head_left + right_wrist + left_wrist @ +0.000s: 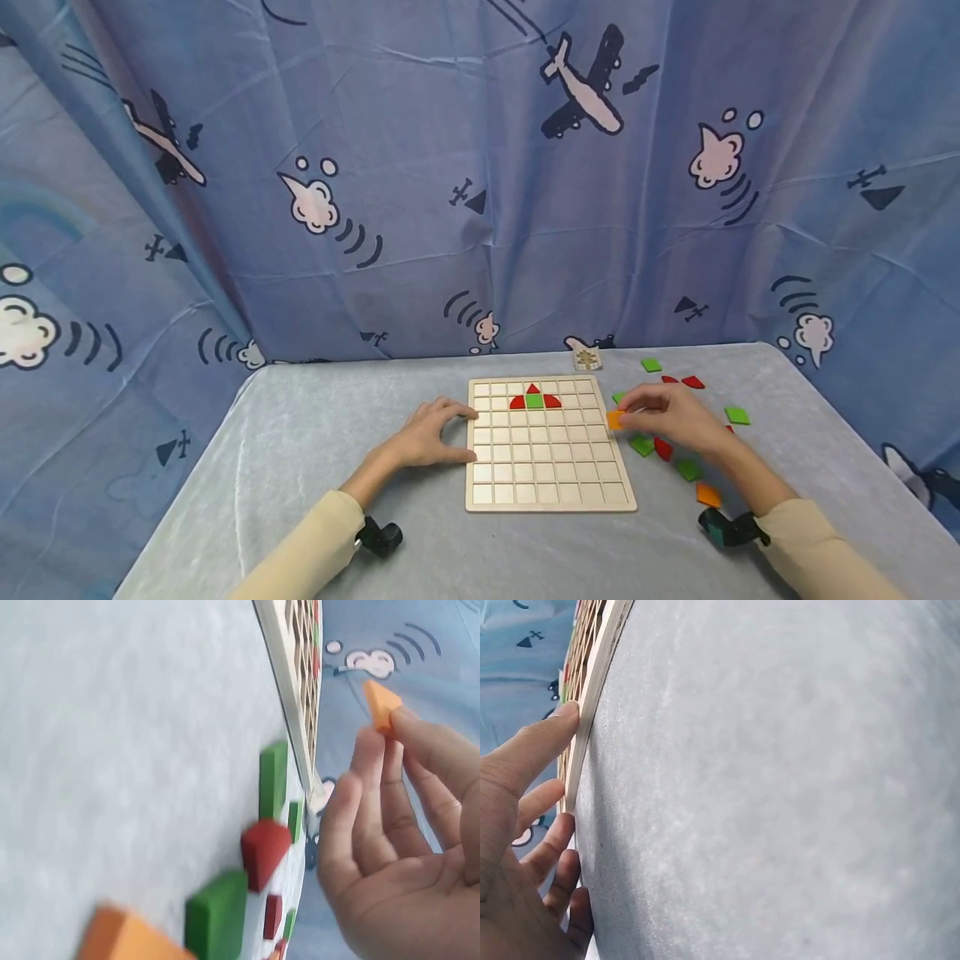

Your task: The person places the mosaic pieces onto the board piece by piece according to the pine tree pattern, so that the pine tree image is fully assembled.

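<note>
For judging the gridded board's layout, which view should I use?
The head view: it looks down on the gridded board, showing nearly all its cells, plus the green square and red pieces set there. Both wrist views catch only its edge and a foreshortened strip of grid.

Board (540, 473) lies on table (300, 467); four set tiles (534, 402) occupy its far rows. Left hand (429, 433): left edge. Loose tiles (688, 470): right. Card (587, 358): behind board. Curtain (420, 125): behind table.

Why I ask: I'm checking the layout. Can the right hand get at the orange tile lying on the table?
Probably yes: the orange tile lies uncovered near the right hand, though that hand pinches an orange piece it might first need to release.
</note>
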`<state>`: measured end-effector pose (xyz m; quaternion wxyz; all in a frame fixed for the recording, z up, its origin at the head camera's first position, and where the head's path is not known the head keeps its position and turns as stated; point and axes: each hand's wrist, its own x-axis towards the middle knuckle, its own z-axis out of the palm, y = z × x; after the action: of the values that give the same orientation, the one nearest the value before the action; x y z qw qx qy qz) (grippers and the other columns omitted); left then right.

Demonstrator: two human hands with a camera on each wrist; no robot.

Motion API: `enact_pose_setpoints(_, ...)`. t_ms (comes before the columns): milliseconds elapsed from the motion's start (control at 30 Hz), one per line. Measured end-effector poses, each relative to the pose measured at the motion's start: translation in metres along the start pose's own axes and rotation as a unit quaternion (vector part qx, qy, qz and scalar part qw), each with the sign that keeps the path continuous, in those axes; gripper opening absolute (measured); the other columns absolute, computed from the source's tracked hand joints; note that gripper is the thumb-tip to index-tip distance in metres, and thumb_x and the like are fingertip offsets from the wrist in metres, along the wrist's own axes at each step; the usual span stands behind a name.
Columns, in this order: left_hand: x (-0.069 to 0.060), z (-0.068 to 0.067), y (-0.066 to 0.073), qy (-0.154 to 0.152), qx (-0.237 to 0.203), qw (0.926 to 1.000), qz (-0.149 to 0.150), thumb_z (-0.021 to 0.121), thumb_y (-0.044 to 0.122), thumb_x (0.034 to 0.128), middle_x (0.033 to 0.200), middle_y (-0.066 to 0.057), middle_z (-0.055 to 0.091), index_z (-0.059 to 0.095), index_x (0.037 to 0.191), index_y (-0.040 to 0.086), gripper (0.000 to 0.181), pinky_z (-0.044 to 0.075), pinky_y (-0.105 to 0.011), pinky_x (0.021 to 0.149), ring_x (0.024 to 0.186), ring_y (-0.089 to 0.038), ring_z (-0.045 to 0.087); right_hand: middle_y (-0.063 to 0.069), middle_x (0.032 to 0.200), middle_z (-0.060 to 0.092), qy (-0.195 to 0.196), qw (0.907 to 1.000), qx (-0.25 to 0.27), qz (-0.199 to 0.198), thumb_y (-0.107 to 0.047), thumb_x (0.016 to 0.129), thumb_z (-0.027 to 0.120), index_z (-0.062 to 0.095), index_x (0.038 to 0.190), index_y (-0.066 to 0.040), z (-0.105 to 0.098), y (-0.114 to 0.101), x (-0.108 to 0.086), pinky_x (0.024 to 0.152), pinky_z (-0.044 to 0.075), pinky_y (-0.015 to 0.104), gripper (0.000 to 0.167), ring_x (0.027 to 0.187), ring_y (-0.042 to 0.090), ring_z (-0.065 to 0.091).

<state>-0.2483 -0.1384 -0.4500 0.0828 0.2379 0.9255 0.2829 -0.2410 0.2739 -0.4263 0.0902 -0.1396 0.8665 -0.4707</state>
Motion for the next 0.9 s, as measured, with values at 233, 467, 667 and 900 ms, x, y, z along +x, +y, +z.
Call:
enact_pose_setpoints(233, 0.001, -0.001, 0.0, -0.002, -0.003, 1.0, -0.002, 0.082, 0.044, 0.0772, 0.138, -0.003, 0.054, 0.06, 0.133, 0.027, 0.062, 0.037, -0.053, 0.105, 0.125, -0.029, 0.046, 0.016, 0.102, 0.072, -0.029, 0.999, 0.033, 0.001, -0.025, 0.089, 0.074, 0.07, 0.107, -0.005, 0.012, -0.009, 0.006, 0.074, 0.057, 0.03, 0.028, 0.087, 0.019, 0.068)
enact_pose_setpoints(467, 0.001, -0.002, 0.001, -0.003, -0.01, 0.9999, -0.004, 0.083, 0.043, 0.077, 0.138, -0.002, 0.054, 0.06, 0.133, 0.026, 0.062, 0.037, -0.053, 0.105, 0.125, -0.029, 0.046, 0.01, 0.099, 0.071, -0.022, 0.9997, 0.004, 0.013, -0.029, 0.085, 0.077, 0.072, 0.1, -0.01, 0.025, -0.015, 0.016, 0.07, 0.056, 0.028, 0.025, 0.085, 0.02, 0.065)
enact_pose_setpoints(667, 0.001, -0.002, 0.002, -0.005, -0.009, 0.9999, -0.009, 0.082, 0.044, 0.0772, 0.139, -0.002, 0.053, 0.06, 0.132, 0.027, 0.062, 0.037, -0.054, 0.105, 0.125, -0.029, 0.045, 0.007, 0.096, 0.07, -0.031, 0.9993, -0.001, 0.019, -0.028, 0.085, 0.077, 0.073, 0.099, -0.013, 0.035, -0.021, 0.03, 0.072, 0.053, 0.029, 0.021, 0.084, 0.021, 0.063)
enact_pose_setpoints(900, 0.002, -0.003, 0.002, -0.005, -0.009, 0.9999, -0.009, 0.083, 0.044, 0.0769, 0.139, -0.002, 0.053, 0.06, 0.132, 0.027, 0.062, 0.037, -0.054, 0.105, 0.125, -0.029, 0.045, 0.012, 0.096, 0.07, -0.025, 0.9994, 0.021, 0.005, -0.019, 0.086, 0.077, 0.072, 0.098, -0.006, 0.047, -0.033, 0.046, 0.07, 0.055, 0.032, 0.018, 0.078, 0.02, 0.064)
